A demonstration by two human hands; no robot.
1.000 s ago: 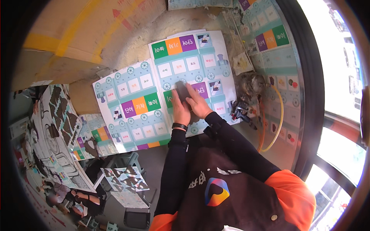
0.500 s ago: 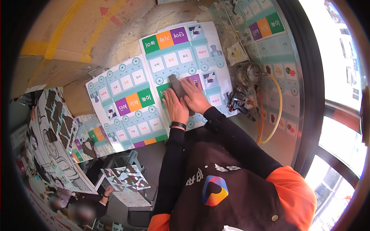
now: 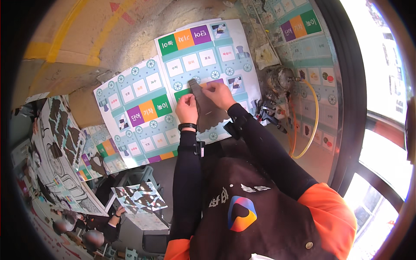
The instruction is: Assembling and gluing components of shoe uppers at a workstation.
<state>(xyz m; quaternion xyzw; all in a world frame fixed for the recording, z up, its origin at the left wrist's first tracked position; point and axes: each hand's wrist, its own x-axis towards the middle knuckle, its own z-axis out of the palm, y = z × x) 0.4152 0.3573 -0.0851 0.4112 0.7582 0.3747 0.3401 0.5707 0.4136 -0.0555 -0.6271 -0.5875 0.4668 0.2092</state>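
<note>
Both my hands hold a dark grey flexible strip over a printed sheet with white cards and green, orange and purple squares. My left hand pinches the strip's left edge. At the strip's upper right edge, my right hand grips it near the top. The strip's upper tip touches or nearly touches the sheet, and its lower part hangs toward my black apron. A second sheet of the same kind lies beside it on the left.
A yellow hose loops by metal fittings on the right, next to more printed sheets and a window frame. Stacked sheets stand at left. Other people sit below left, one holding a patterned sheet.
The grey strip was pressed small under my hands on the sheet; now it is pulled up and hangs longer between them. My hands have spread slightly apart.
</note>
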